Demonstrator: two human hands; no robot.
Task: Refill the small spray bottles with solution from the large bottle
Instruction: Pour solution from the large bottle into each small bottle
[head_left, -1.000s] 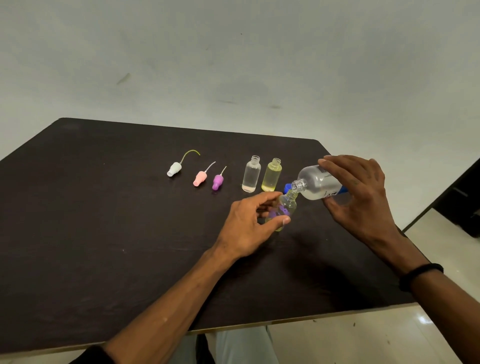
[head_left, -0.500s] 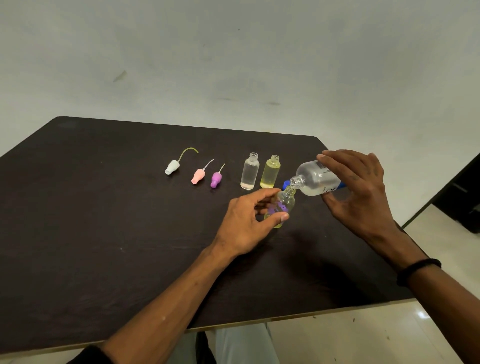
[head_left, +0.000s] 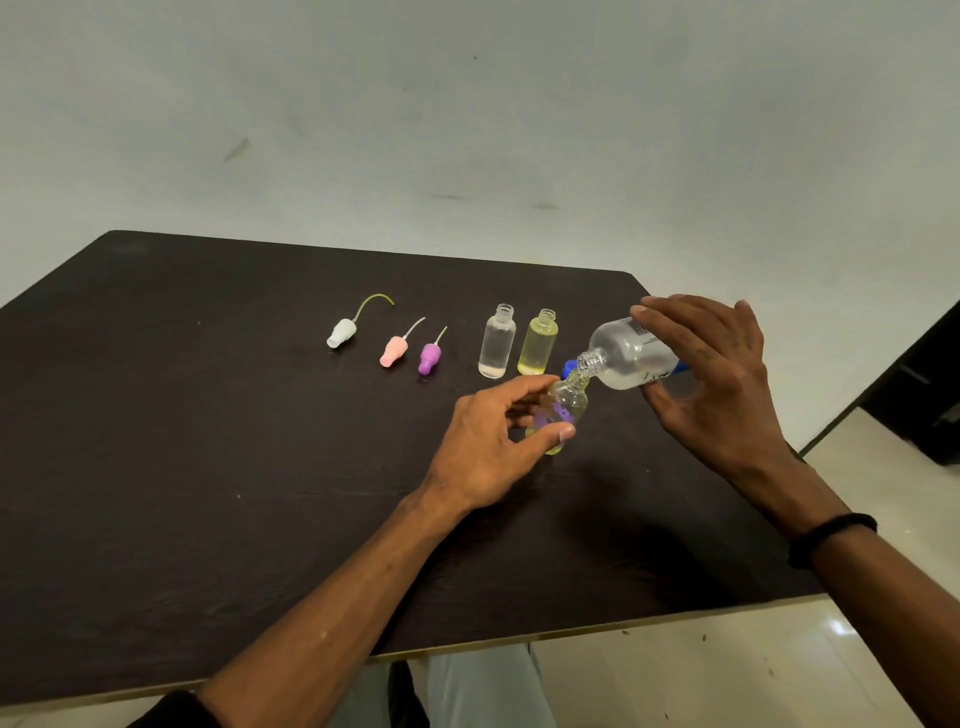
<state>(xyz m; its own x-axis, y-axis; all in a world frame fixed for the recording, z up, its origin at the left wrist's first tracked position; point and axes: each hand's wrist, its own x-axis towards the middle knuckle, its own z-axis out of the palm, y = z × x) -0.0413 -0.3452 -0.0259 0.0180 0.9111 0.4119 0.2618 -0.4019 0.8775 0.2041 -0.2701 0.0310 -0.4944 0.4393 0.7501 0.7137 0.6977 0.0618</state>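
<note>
Head view: left hand (head_left: 488, 441) pinches the small bottle (head_left: 563, 410) upright on the table (head_left: 208, 441), thumb low on its body; right hand (head_left: 711, 379) grasps the large bottle (head_left: 626, 358) tipped, mouth just over the small neck; likely light, rigid, slick clear plastic; hold mid-body; filled clear bottle (head_left: 497, 343) and yellow bottle (head_left: 538, 344) stand behind.

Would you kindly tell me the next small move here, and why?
Probably keep the tilted large clear bottle pouring steadily: its mouth sits right over the neck of the small clear bottle, which the left hand steadies and which looks only partly filled. The right hand holds the large one.
</note>
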